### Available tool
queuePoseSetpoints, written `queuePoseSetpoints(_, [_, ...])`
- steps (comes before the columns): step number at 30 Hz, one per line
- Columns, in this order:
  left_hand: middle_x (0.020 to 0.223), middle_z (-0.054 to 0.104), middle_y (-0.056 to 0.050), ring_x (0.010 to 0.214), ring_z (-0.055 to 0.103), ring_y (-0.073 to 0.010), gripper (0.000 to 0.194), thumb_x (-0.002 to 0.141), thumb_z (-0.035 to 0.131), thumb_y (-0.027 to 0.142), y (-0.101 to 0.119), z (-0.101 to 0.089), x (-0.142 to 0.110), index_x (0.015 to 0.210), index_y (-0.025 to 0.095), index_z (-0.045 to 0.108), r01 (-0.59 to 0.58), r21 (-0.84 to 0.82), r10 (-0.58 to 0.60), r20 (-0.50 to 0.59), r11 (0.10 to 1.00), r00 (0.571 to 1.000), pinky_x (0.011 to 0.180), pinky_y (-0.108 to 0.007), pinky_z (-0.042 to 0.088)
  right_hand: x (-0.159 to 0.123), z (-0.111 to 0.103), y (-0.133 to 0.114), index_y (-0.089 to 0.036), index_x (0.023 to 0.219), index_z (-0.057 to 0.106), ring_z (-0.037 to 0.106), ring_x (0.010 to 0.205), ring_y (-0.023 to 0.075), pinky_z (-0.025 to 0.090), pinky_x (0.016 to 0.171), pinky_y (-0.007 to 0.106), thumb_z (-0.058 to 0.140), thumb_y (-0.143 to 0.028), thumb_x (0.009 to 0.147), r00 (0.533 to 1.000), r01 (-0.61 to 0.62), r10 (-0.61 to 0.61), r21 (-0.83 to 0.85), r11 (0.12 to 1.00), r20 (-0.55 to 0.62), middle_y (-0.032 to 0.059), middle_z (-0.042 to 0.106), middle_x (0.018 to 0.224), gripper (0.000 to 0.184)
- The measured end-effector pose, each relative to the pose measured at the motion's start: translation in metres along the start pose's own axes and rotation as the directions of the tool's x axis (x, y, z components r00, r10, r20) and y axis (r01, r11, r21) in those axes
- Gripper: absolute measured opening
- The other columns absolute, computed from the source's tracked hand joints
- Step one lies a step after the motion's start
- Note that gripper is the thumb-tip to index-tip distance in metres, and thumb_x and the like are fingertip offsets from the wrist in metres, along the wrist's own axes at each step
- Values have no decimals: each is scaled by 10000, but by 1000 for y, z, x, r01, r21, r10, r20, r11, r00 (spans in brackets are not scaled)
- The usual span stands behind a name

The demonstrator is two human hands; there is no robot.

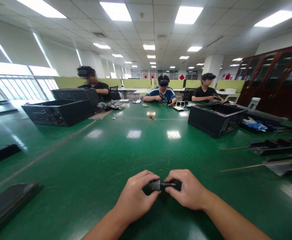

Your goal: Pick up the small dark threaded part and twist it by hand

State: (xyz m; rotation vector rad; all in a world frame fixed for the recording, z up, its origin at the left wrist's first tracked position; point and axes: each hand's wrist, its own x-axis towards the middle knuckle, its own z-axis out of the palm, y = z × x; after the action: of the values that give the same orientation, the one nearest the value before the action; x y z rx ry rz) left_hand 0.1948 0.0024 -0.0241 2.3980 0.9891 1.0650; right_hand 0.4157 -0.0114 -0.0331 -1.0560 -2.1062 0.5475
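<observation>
Over the green table at the front, a short metal cylinder with a thin ribbed shaft lies level between my two hands. My left hand is closed, thumb and fingertips gripping the thick grey end. From the other side, my right hand pinches the thin shaft near where it meets the cylinder. The shaft's dark tip points right, inside the curl of my right hand. What exact kind of part it is, I cannot tell.
Black computer cases stand at the left, and another case stands at the right. An orange screwdriver lies mid-table. Thin brass-coloured rods reach in from the right. A dark flat panel lies near left. Three people sit across the table.
</observation>
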Motion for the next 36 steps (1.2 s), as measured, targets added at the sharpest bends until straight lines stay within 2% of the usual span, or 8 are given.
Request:
queuePoseSetpoints(23, [909, 726, -35, 805, 696, -159, 228, 773, 707, 145, 3, -2, 1, 989, 217, 714, -21, 24, 21, -9, 1000, 1000, 748, -260, 570, 0, -1, 3, -209, 887, 666, 649, 758, 175, 449, 707, 267, 659, -193, 797, 1000, 12, -12, -39, 999, -1, 11, 701, 819, 92])
queuePoseSetpoints(36, [927, 727, -21, 825, 701, -158, 287, 745, 729, 121, -1, -3, -1, 1008, 236, 712, -42, 55, 44, -29, 998, 999, 763, -256, 569, 0, 1, 4, -205, 889, 655, 646, 773, 167, 436, 715, 258, 659, -197, 799, 1000, 19, -20, -45, 999, -19, 4, 698, 829, 90])
